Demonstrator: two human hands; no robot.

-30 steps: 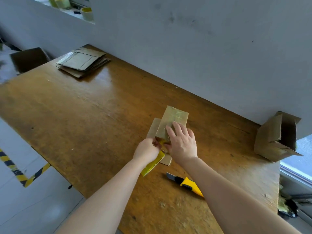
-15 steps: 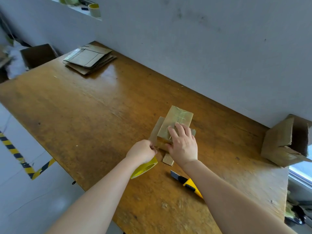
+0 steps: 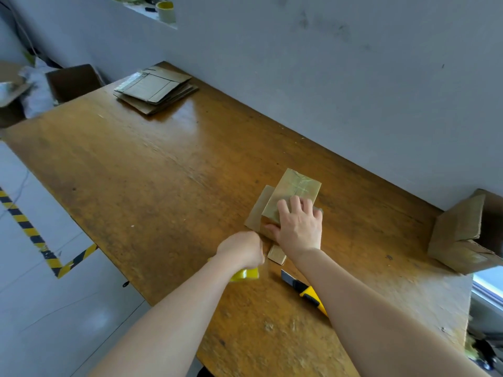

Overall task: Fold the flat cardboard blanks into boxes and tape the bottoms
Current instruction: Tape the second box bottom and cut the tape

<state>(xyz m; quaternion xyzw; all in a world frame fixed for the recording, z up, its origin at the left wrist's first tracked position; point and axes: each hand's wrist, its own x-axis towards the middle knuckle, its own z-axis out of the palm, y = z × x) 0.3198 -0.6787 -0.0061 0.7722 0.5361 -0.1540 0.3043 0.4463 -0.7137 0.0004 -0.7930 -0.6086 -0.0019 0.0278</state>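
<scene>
Nearest the camera, two bare forearms reach out over a worn, glossy brown wooden surface (image 3: 163, 172) with scuffed pale patches on its near right part. A yellow-handled utility knife (image 3: 304, 291) lies on the wood between the arms. Just beyond it the left grip (image 3: 241, 250) is curled closed around a yellow tape roll (image 3: 246, 274), which is blurred and mostly hidden under the fist. Beside it the right grip (image 3: 298, 227) lies spread, fingers straight and pressing down on the top of a small cardboard box (image 3: 292, 191). The box stands on the surface near its middle-right, its upward face shiny with tape and its loose flaps (image 3: 277, 254) lying flat on the wood around its base. To the right, against the wall, a second open box (image 3: 460, 235) lies tipped on its side at the surface's edge. At the far left corner sits a stack of flat blanks (image 3: 156, 88). Off the far end stands a dark brown carton (image 3: 73, 83). A plain grey wall (image 3: 326, 77) runs along the back, and a ledge (image 3: 152, 16) in it carries a pale roll (image 3: 166, 10). On the left, the light floor (image 3: 54, 308) shows a yellow-and-black striped line (image 3: 27, 227).
</scene>
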